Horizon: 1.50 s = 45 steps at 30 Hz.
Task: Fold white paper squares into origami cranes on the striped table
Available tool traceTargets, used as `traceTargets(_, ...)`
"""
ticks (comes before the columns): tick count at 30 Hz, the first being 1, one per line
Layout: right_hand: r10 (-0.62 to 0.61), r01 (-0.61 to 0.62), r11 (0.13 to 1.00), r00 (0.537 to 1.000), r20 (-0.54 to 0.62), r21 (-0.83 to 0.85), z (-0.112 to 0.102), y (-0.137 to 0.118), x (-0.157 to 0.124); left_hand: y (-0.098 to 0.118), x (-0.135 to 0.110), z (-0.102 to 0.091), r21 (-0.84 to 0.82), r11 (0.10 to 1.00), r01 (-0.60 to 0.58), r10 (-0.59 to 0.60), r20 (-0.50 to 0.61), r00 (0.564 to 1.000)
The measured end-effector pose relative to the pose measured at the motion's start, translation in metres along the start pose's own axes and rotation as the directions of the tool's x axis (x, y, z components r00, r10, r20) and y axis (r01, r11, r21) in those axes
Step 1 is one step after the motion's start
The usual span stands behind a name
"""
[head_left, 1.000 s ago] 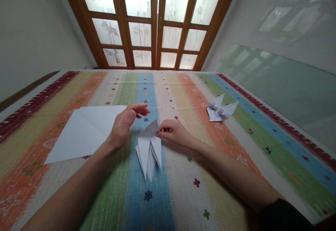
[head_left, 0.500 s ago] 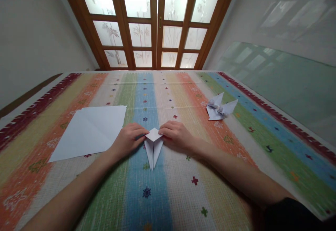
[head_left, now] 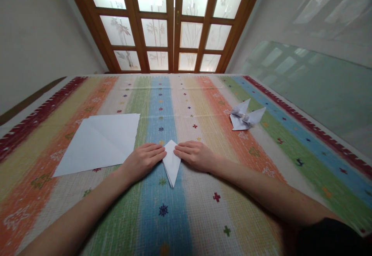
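A white folded paper (head_left: pixel 172 163), shaped like a narrow kite with its long point toward me, lies on the blue stripe of the tablecloth. Layers show along its lower left edge. My left hand (head_left: pixel 145 159) grips its upper left edge, fingers pressed together at the paper. On the opposite side, my right hand (head_left: pixel 195 155) holds the upper right edge, its fingertips resting over the paper's border. Both thumbs are mostly hidden.
White paper sheets (head_left: pixel 100 143) lie left of my left hand. A folded paper crane (head_left: pixel 244 117) sits farther back on the right. The striped tablecloth (head_left: pixel 200 209) covers the table, with wooden glazed doors (head_left: pixel 172 35) beyond it.
The split lower legs and the diamond-shaped top flap no longer show; a smooth kite-shaped face is now uppermost. Both hands have stayed at the paper's sides, fingers lying flatter.
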State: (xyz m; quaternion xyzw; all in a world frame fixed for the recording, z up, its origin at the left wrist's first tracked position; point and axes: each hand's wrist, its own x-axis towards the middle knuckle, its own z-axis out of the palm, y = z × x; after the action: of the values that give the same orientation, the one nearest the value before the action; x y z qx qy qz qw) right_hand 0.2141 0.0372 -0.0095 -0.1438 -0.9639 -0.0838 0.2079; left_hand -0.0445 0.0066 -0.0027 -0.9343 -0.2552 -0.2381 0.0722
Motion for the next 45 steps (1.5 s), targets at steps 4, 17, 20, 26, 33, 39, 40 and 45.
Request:
traceTargets(4,-0.027,0.030,0.997,0.999,0.040,-0.068,-0.003,-0.005,0.002,-0.001,-0.003,-0.001,0.047,0.999,-0.018,0.015,0.066,0.998)
traceTargets(17,-0.008,0.003,1.000,0.982,0.190,0.028,-0.021,-0.020,-0.011,0.038,-0.007,-0.012,0.048,0.983,0.179,-0.183,0.414,0.892)
traceTargets(20,-0.014,-0.009,0.996,0.969,0.247,0.090,-0.028,-0.026,-0.015,0.042,-0.011,-0.017,0.009,0.984,0.177,-0.158,0.503,0.850)
traceTargets(26,0.025,-0.071,0.985,0.962,0.270,0.159,-0.037,-0.034,-0.020,0.040,-0.017,-0.027,-0.099,0.988,0.122,-0.061,0.471,0.880)
traceTargets(33,0.039,-0.097,0.974,0.962,0.270,0.204,-0.040,-0.034,-0.018,0.043,-0.023,-0.032,-0.137,0.987,0.084,-0.010,0.474,0.881)
traceTargets(39,-0.016,-0.017,0.994,0.956,0.294,0.112,-0.040,-0.036,-0.019,0.050,-0.020,-0.035,-0.220,0.965,0.141,-0.006,0.520,0.854)
traceTargets(40,-0.021,-0.008,0.995,0.956,0.294,0.095,-0.040,-0.037,-0.020,0.050,-0.020,-0.035,-0.230,0.961,0.155,-0.010,0.530,0.848)
traceTargets(45,-0.060,0.051,0.998,0.950,0.307,0.039,-0.041,-0.043,-0.021,0.050,-0.022,-0.036,-0.270,0.941,0.202,-0.015,0.565,0.825)
